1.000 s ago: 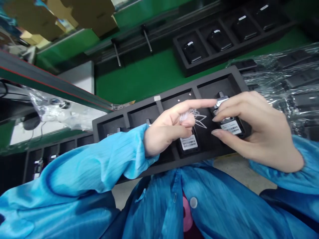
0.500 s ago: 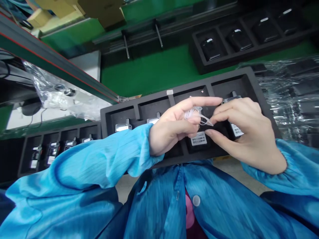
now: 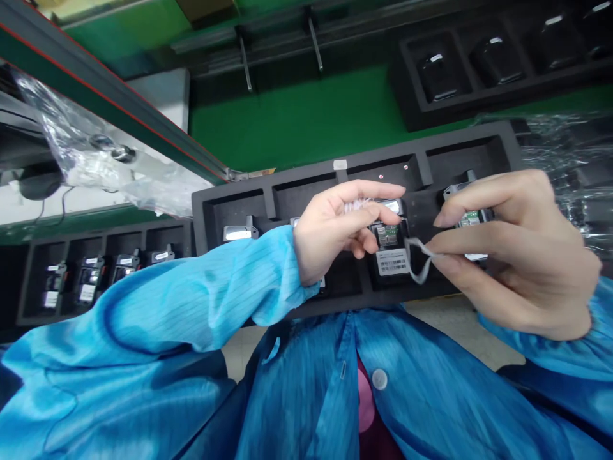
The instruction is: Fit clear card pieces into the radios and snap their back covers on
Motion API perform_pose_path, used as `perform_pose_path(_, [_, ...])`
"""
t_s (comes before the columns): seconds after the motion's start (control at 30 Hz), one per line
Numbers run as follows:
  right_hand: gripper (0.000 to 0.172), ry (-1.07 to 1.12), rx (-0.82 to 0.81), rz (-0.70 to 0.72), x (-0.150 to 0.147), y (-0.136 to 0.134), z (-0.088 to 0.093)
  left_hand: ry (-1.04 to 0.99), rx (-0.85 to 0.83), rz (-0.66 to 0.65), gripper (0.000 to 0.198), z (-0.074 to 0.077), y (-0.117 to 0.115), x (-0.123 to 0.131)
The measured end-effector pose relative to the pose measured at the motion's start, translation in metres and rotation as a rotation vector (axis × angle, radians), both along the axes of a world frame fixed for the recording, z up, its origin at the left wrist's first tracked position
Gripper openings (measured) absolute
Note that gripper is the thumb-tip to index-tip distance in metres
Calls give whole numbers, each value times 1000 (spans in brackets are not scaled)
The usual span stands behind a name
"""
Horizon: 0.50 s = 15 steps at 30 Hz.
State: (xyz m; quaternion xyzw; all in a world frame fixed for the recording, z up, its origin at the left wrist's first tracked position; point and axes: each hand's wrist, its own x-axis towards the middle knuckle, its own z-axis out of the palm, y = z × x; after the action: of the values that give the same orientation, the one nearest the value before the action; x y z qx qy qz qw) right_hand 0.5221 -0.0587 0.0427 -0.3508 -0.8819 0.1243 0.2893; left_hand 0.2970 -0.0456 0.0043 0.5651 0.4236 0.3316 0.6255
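Between the thumb and finger of my right hand [image 3: 512, 255] is a thin, soft white loop [image 3: 421, 271], pinched at one end and hanging open. My left hand [image 3: 342, 227] is curled round a bunch of similar thin white strands [image 3: 358, 204], partly hidden by the fingers. Below both hands lies a black device [image 3: 390, 239] with a bare green circuit board and a white barcode label, seated in a tray compartment. Another such device [image 3: 472, 217] sits under my right hand, which covers much of it. The black compartment tray [image 3: 345, 310] spans the space in front of me.
Another black tray [image 3: 182, 233] with several devices lies at the left. Black covers sit in a further tray [image 3: 416, 121] at the back right. Clear plastic wrap [image 3: 560, 160] covers dark parts on the right. A metal rail [image 3: 158, 140] slants across the left over the green surface [image 3: 297, 121].
My right hand has moved right, away from the left, drawing one white loop out of the bunch. The left hand stays near its place, its fingers more curled.
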Motion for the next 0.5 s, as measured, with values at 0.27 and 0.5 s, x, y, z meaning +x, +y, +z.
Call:
perform_pose_path(0.27, [10,-190,-97,175,9,25,-16,204,239,53,33,0,9,-31])
perform_pose_path(0.5, [16,-392,0,55,8,41,-42,461,679,-283,32,7,2,-38])
